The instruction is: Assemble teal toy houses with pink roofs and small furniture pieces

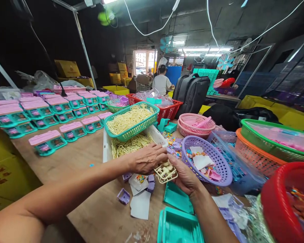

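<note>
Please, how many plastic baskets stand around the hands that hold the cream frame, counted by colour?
Green baskets: 3
Red baskets: 2
Pink basket: 1
Purple basket: 1
Orange basket: 1
Blue basket, under clear plastic: 1
White basket: 1
Total: 10

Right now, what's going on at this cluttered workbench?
A person's left hand and right hand together hold a small cream plastic frame piece over the wooden table. Just behind sits a white tray of cream sticks, with a teal basket of the same sticks resting on it. Rows of finished teal-and-pink toy boxes line the left side. A purple basket lies to the right.
</note>
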The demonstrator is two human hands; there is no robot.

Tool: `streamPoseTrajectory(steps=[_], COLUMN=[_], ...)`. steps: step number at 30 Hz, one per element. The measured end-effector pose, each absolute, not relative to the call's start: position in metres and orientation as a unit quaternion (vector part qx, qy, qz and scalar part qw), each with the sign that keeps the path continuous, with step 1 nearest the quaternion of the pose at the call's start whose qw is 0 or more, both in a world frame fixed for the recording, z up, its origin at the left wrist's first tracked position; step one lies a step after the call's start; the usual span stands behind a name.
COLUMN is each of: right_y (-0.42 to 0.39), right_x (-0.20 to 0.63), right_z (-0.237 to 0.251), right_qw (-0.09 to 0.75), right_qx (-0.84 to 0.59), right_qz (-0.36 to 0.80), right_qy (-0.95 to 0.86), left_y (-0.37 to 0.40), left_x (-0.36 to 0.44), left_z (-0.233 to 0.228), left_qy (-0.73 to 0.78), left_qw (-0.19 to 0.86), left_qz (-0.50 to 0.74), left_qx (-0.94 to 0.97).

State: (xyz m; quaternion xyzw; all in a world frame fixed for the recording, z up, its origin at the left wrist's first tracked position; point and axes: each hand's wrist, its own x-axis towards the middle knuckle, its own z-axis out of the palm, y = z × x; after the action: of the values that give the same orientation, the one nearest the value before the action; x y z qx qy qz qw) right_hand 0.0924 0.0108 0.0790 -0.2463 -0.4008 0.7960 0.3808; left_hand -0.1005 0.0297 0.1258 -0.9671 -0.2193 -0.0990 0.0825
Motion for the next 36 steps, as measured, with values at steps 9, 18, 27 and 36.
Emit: streamPoseTrajectory(steps=[9,18,27,36], right_y=[-0.035,-0.063,-0.038,-0.026], right_x=[0.122,0.179,0.165,0.140], right_z=[0.083,0.066,0.071,0.068], right_qw=[0.393,0.330,0.474,0.498], right_qx=[-0.364,-0.457,-0.476,-0.465], right_qz=[0.742,0.731,0.542,0.339], right_qy=[-0.404,-0.385,-0.505,-0.649], left_y=[-0.014,-0.048,-0.049,-0.038], left_x=[-0.069,-0.042,-0.001,0.035], left_z=[0.087,0.079,0.059,0.063], left_qy=[-0.261,-0.150,-0.248,-0.246], left_qw=[-0.014,-0.116,-0.298,-0.659], left_qz=[-0.216,-0.258,-0.506,-0.670], left_qx=[-0.941,-0.947,-0.770,-0.236])
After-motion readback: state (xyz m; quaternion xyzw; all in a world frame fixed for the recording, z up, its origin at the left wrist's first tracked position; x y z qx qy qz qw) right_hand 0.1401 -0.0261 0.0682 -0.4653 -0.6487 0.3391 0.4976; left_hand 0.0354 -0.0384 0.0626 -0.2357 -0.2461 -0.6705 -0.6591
